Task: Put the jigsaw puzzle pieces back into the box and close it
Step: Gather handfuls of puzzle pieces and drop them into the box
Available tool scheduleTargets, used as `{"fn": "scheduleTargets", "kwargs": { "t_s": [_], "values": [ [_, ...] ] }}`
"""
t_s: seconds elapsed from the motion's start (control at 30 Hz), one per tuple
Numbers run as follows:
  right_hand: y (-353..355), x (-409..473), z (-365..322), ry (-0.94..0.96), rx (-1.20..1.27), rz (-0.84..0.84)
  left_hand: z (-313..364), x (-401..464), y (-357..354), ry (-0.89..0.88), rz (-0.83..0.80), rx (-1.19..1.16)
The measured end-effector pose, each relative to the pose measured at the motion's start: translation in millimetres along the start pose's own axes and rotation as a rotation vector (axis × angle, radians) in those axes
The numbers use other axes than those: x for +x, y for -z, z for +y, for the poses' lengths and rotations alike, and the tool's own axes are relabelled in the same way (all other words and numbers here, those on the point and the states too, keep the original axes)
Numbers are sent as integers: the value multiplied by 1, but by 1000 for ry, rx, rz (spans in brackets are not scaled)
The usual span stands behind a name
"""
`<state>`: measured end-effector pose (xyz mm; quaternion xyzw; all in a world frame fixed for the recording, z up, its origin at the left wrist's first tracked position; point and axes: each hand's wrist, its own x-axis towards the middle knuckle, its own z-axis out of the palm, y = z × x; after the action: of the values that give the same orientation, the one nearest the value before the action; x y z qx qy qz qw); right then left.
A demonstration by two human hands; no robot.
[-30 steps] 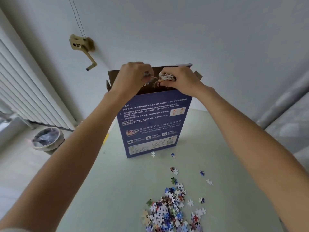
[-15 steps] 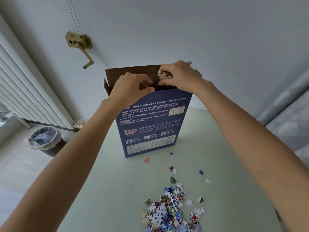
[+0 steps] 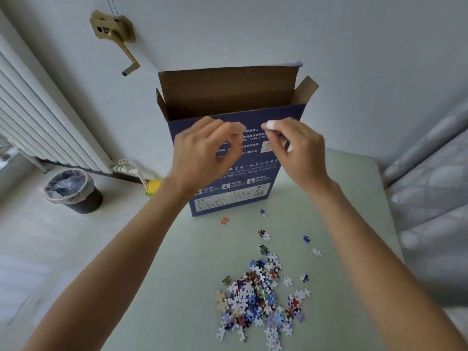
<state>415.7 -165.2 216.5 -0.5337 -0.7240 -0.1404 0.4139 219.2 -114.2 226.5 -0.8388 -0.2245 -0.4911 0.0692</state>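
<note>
Box: a tall blue box [image 3: 235,158] stands upright on the pale green table [image 3: 177,287], its printed face toward the camera. The top is open: the brown rear flap [image 3: 228,81] stands up, and a small side flap [image 3: 305,91] angles out at the right.
Puzzle pieces: a loose heap of puzzle pieces [image 3: 258,297] lies on the table in front of the box, well apart from it. Scattered single pieces lie between heap and box, among them an orange piece [image 3: 224,220] and a blue piece [image 3: 262,212] near the box's base.
Left hand: the left hand [image 3: 205,153] hovers before the box's front face, below the opening, fingers curled with thumb and forefinger tips close together. Whether a piece sits between them cannot be told.
Right hand: the right hand [image 3: 297,148] hovers beside the left, also in front of the box, fingers curled inward. Something pale shows at the fingertips, too blurred to identify.
Surroundings: a white radiator [image 3: 38,117] lines the left wall, with a lined waste bin [image 3: 72,191] on the floor below it. A brass-coloured crank fitting [image 3: 114,31] is mounted on the wall above the box.
</note>
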Motion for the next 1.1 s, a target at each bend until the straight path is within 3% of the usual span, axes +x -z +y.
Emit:
{"fn": "scheduleTargets", "kwargs": {
  "t_s": [0.07,0.17,0.33,0.4,0.57,0.7,0.87,0.93,1.03,1.1],
  "values": [
    [-7,-53,1,-71,19,-79,15,-40,-14,39,-81,-116],
    [-26,-123,11,-225,32,-264,23,-104,-42,231,-299,-180],
    [-71,-188,44,-433,8,-702,11,-178,-96,641,-864,-106],
    [-89,-198,56,-485,-4,-859,4,-195,-112,706,-1069,-59],
    [-123,-212,68,-565,-4,-1141,5,-229,-134,708,-1288,12],
    [-117,-252,44,-557,35,-1101,30,-250,-125,629,-1268,-9],
    [-74,-293,-19,-507,260,-1072,68,-264,-107,581,-1263,-102],
    [-59,-294,-18,-570,304,-994,75,-268,-101,549,-1267,-113],
    [-40,-289,16,-736,105,-706,74,-270,-95,550,-1248,-132],
    [-35,-289,52,-820,-85,-678,72,-269,-91,550,-1248,-142]
  ]
}}
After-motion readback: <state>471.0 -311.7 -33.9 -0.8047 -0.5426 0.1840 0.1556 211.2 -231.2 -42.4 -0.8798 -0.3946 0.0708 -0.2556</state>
